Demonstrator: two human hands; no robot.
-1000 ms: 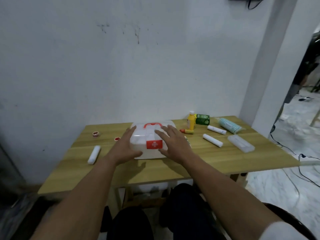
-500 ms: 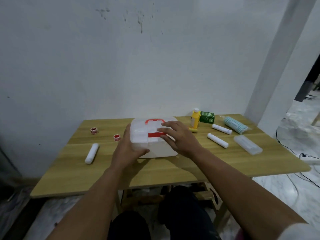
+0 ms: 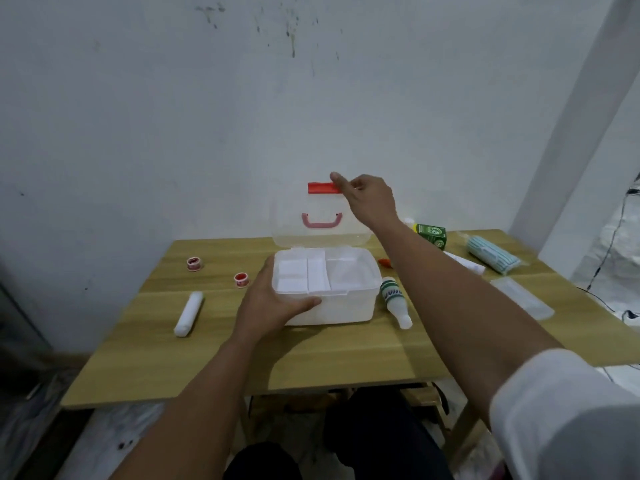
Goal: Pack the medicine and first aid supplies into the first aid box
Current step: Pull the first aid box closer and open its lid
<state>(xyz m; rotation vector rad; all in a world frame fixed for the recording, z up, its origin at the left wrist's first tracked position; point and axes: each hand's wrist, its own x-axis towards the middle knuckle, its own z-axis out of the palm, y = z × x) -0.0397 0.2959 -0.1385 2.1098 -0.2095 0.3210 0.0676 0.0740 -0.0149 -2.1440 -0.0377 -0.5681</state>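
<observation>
The white first aid box (image 3: 346, 306) stands open in the middle of the wooden table (image 3: 311, 355). A divided white tray shows inside. Its translucent lid (image 3: 318, 216) is raised upright, with a red latch on top and a red handle. My right hand (image 3: 367, 199) grips the lid's top edge by the latch. My left hand (image 3: 273, 303) clasps the box's front left corner. A white bottle (image 3: 394, 301) lies beside the box on the right. A bandage roll (image 3: 188, 313) and two red tape rolls (image 3: 241, 279) lie on the left.
At the right lie a green carton (image 3: 431, 234), a striped teal pack (image 3: 491, 254), a white roll (image 3: 464, 263), a clear flat case (image 3: 523, 296) and a small orange item (image 3: 384, 262). A wall stands just behind the table. Cables run over the floor at right.
The lid went from closed to raised upright, lifted by my right hand. My left hand slid to the box's front left corner. The white bottle beside the box came into sight.
</observation>
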